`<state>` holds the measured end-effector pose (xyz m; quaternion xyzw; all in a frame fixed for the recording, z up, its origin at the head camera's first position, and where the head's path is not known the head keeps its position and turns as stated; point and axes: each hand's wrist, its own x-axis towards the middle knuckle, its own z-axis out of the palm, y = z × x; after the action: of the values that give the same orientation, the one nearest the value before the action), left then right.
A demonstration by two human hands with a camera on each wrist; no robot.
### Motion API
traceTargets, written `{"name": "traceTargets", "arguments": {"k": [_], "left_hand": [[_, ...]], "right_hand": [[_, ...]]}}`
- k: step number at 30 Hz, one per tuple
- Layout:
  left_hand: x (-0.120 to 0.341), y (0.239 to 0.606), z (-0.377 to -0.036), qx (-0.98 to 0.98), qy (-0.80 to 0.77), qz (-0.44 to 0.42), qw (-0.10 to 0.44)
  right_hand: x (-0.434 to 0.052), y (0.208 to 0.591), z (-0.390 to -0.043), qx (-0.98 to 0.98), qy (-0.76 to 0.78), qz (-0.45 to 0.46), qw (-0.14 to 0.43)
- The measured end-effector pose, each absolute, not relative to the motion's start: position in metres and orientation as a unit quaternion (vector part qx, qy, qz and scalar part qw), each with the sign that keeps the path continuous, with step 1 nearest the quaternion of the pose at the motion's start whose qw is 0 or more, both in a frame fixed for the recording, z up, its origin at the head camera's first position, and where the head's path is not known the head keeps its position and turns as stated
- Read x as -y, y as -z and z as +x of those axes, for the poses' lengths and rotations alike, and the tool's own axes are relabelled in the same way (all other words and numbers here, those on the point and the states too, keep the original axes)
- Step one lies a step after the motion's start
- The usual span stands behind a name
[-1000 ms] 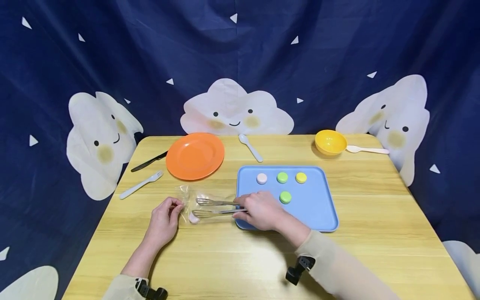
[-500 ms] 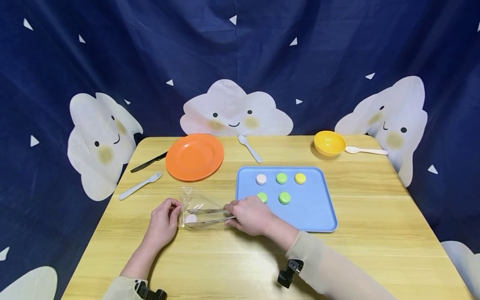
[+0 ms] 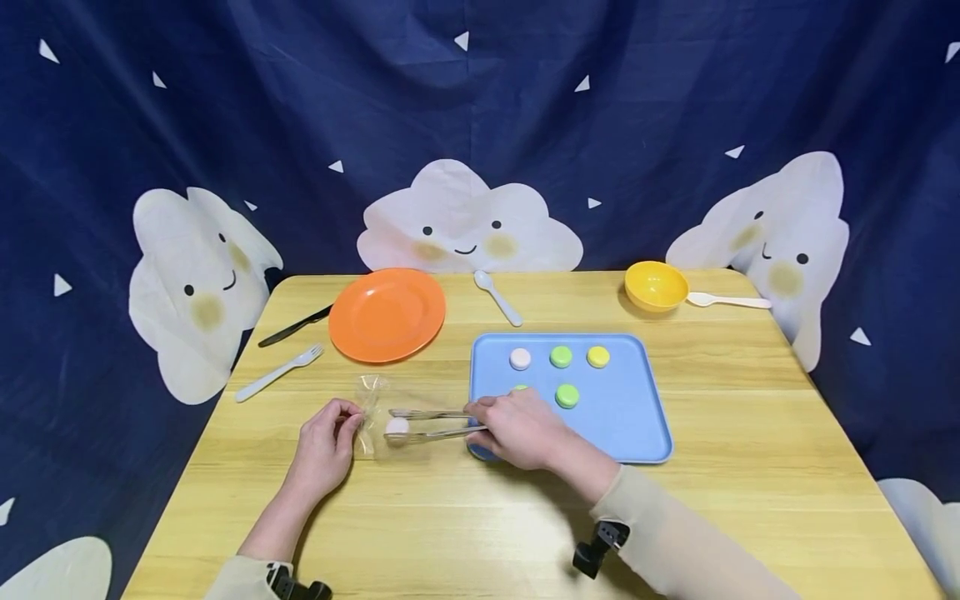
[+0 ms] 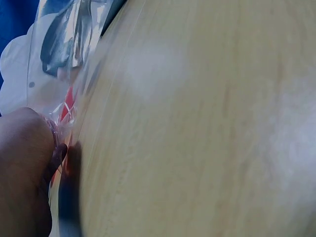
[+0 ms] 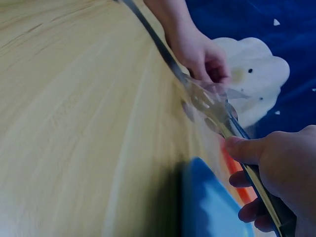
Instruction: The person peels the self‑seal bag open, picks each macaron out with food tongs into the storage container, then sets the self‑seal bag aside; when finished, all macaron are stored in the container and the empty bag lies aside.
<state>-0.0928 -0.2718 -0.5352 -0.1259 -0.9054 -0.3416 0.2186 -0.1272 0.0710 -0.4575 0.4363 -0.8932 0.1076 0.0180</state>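
Head view: the left hand pinches the clear bag's left end near the desk's front-left. Metal tongs lie lengthwise left-right, tips pointing left inside the bag, clamping a pale macaron. The right hand squeezes their handles at the blue tray's left edge, five macarons inside.

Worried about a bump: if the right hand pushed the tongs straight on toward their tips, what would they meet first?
Probably the left hand, pinching the clear bag just beyond the tongs held by the right hand; the pale piece sits at their tips.
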Motion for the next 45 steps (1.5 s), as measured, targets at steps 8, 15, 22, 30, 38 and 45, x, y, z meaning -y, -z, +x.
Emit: {"name": "traceTargets", "arguments": {"k": [8,15,22,30,38,45], "left_hand": [[0.272,0.534,-0.092,0.907,0.34,-0.124,0.215],[0.269,0.532,-0.092,0.908,0.339,-0.125,0.212],[0.269,0.533,-0.092,0.909,0.337,-0.123,0.213],[0.269,0.533,-0.093,0.91,0.333,-0.123,0.215],[0.27,0.534,-0.094,0.909,0.335,-0.124,0.214],[0.268,0.533,-0.094,0.909,0.335,-0.125,0.216]], "right_hand": [[-0.108,0.446,-0.127,0.904,-0.128,0.406,0.045],[-0.143,0.435,-0.123,0.909,-0.138,0.389,0.054],[-0.188,0.43,-0.119,0.927,-0.135,0.343,0.072],[-0.238,0.429,-0.105,0.942,-0.133,0.296,0.083],[-0.277,0.427,-0.09,0.952,-0.141,0.251,0.104],[-0.304,0.431,-0.082,0.956,-0.132,0.231,0.12]]}}
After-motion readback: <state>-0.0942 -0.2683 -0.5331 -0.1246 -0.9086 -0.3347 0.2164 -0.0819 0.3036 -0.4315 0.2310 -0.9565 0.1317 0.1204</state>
